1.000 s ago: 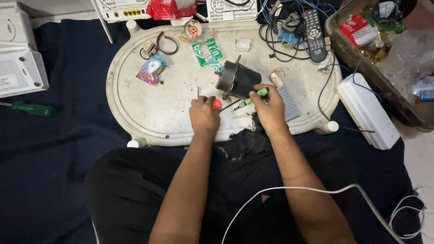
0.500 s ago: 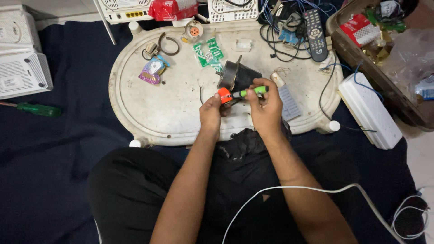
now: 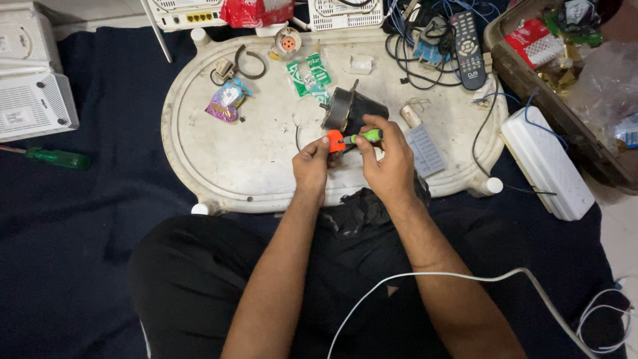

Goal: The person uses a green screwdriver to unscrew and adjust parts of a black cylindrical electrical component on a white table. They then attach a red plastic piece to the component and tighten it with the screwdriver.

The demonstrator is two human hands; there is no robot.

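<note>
Gripping the orange end of a small green-and-orange plastic-handled tool [image 3: 347, 139] near the centre of the frame, left hand [image 3: 311, 166] closed, fingers curled around that orange part; right hand [image 3: 387, 161] closed too, thumb and fingers pinched on the green handle section, just right of the other hand

Held low over the worn oval white plastic tray-table [image 3: 219, 169], directly in front of a dark cylindrical metal motor [image 3: 347, 110] lying on its side just above the hands, tool tip close to or touching that motor, contact hard to tell

Scattered on the table: grey ribbed rectangular plastic piece [image 3: 425, 150] just right of the right hand, green printed plastic sachet [image 3: 309, 76] above the motor, purple crumpled foil wrapper [image 3: 224, 103] at upper left, black remote control [image 3: 468, 49] at upper right among tangled dark cables [image 3: 425, 73]

Off the table: green-handled screwdriver [image 3: 56, 158] on dark blue cloth [image 3: 100, 219] at left, white boxy plastic devices [image 3: 33, 106] at far left, long white plastic box [image 3: 546, 161] at right, white cable [image 3: 465, 278] curving across the lap at the bottom
</note>
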